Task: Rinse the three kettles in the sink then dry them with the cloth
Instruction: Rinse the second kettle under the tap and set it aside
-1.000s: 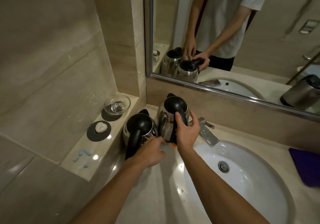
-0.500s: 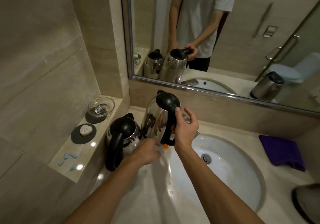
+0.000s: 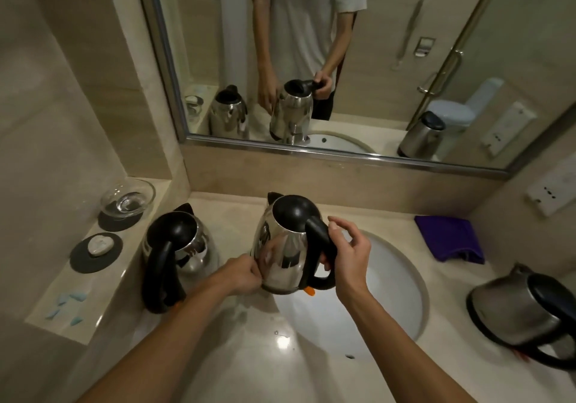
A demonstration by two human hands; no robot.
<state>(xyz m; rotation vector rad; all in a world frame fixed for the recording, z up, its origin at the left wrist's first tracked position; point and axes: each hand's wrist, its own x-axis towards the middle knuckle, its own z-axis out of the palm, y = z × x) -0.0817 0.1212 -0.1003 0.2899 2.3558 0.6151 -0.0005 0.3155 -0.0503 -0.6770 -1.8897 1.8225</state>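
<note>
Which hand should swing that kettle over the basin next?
Right. The right hand grips the kettle by its black handle, beside the sink; the left hand only rests against its shiny side.

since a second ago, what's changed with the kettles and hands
The right hand, gripping the handle, lifted the held kettle off the counter and brought it right, over the sink's left rim. The left hand followed and touches its side. The other kettle and purple cloth stayed put.
</note>
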